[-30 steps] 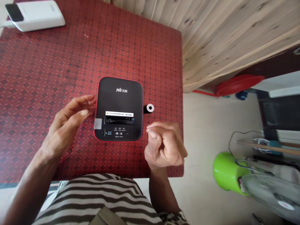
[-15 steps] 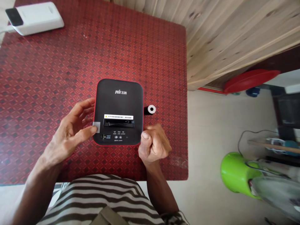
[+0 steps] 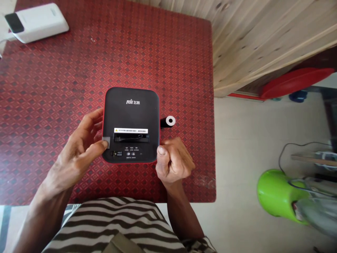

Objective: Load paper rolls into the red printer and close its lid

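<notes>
A black receipt printer [image 3: 131, 116] with a red rim lies on the patterned red table. My left hand [image 3: 76, 144] wraps its left side, the thumb pressing on a grey tab [image 3: 106, 143] near the lower corner while the fingers go down along the edge. Curled into a fist, my right hand [image 3: 174, 160] rests against the lower right side, thumb beside the rim; what its fingers enclose, if anything, is hidden. A small paper roll [image 3: 170, 121], black outside with a white end, sits just right of the printer. The printer's lid looks closed, with a slot across it.
At the table's [image 3: 158, 52] far left corner lies a white device [image 3: 39, 23] with a dark end and a cable. A wooden panel [image 3: 244, 42] borders the far right. On the floor to the right stand a green bin [image 3: 276, 193] and a red basin [image 3: 297, 82].
The view has shifted slightly. My left thumb seems to press a little further onto the grey tab, which looks darker now. My right fist stays beside the printer.
</notes>
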A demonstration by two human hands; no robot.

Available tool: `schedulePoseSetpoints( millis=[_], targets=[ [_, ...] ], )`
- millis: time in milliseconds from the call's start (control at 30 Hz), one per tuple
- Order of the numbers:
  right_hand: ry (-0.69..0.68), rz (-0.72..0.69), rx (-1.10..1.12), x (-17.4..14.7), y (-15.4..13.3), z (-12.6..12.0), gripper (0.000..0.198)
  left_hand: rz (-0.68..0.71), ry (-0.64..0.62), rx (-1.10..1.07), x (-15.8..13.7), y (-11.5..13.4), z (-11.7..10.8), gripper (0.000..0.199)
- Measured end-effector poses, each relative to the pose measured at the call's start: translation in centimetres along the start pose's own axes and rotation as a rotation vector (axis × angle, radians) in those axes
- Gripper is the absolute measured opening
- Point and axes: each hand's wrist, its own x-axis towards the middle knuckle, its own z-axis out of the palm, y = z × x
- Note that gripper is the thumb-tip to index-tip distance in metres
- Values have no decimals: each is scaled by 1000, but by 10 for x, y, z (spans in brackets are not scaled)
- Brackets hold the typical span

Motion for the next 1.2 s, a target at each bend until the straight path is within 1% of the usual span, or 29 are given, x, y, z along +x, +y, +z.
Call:
schedulePoseSetpoints(
  millis=[233, 333, 400, 467, 567, 633, 733, 833, 900, 1067, 1200],
  targets=[
    [3, -11, -28, 1, 1, -2, 29, 39, -6, -31, 1, -8, 1, 62],
    [50, -11, -68, 14, -6, -10, 25, 24, 5, -43, 2, -12, -2, 61],
    [34, -34, -86, 28, -13, -16, 19, 35, 10, -56, 3, -16, -4, 60],
    [-72, -89, -93, 43, -20, -19, 9, 58, 9, -59, 6, -19, -6, 61],
    [-341, -191, -138, 62, -27, -14, 18, 103, 26, -54, 8, -26, -8, 61],
    [-532, -219, -219, 73, -29, -5, 24, 125, 50, -66, 8, -30, -9, 58],
    [-774, -185, -332, 89, -34, 11, 24, 134, 47, -74, 4, -35, -8, 52],
    [-968, -131, -392, 104, -41, 23, 18, 146, 31, -38, 1, -35, -7, 50],
    [-1042, -105, -433, 112, -45, 30, 19, 151, 31, -11, 0, -33, -6, 51],
    [-1116, -52, -512, 120, -43, 44, 26, 157, 46, 14, 1, -28, -6, 52],
    [-1140, -98, -512, 125, -38, 47, 29, 137, 52, 7, 1, -26, -6, 58]
  ],
)
